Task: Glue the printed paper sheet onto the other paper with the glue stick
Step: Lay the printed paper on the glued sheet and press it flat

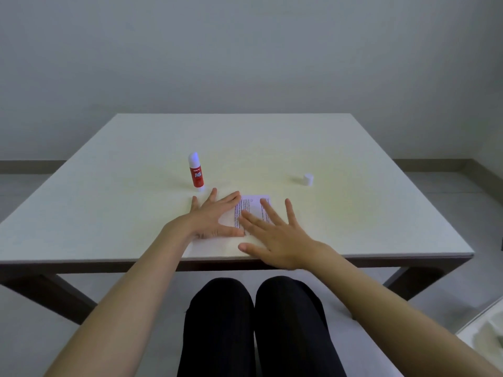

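Hands, left (215,216) and right (275,240), fingers spread wide, press the print (253,206) flat so the glue holds; stick (196,171) stands aside.

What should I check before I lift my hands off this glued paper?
1. Left hand flat on paper: ok.
2. Right hand flat, fingers on the small printed paper sheet: ok.
3. Printed sheet square on the plain white paper underneath: cannot tell.
4. Glue bond holding: cannot tell.
5. Red glue stick upright, beyond the left hand: ok.
6. Small white cap back on stick: not ok.
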